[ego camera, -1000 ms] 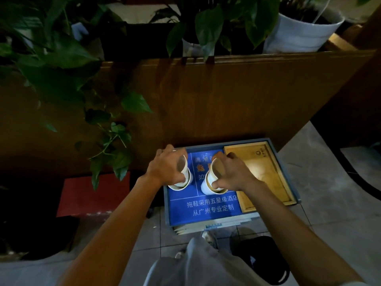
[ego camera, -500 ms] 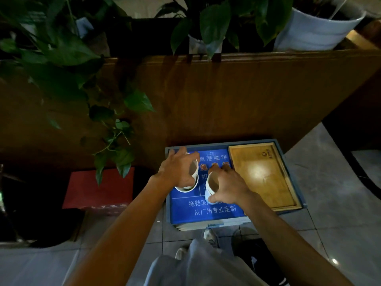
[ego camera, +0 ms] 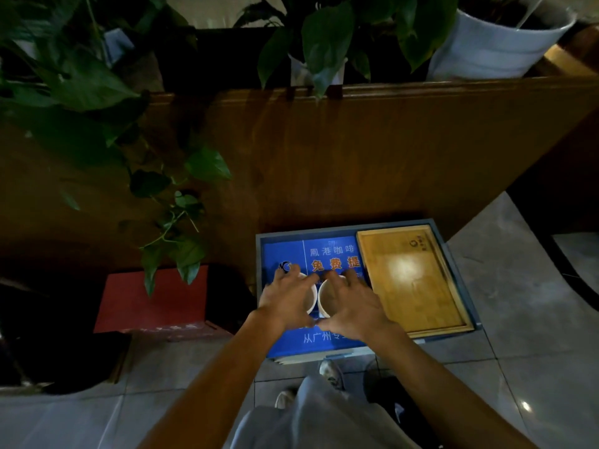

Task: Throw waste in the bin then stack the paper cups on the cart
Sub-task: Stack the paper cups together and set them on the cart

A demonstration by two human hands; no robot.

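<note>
Left hand cupped over left cup, fingers round rim. Right hand same on right cup. Both cups white paper, round, upright, side by side, just about touching. Sitting on glossy blue sign in grey cart. Sign reads 鳳港咖啡, orange 免费提, lower down 从广州. Flat bamboo tray right beside, small logo, rest too blurry.

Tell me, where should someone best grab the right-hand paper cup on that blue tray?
Take the right paper cup around its side wall just below the rim, coming from above: it stands upright, mouth open, and the left cup crowds its inner side, as the right hand shows.
</note>
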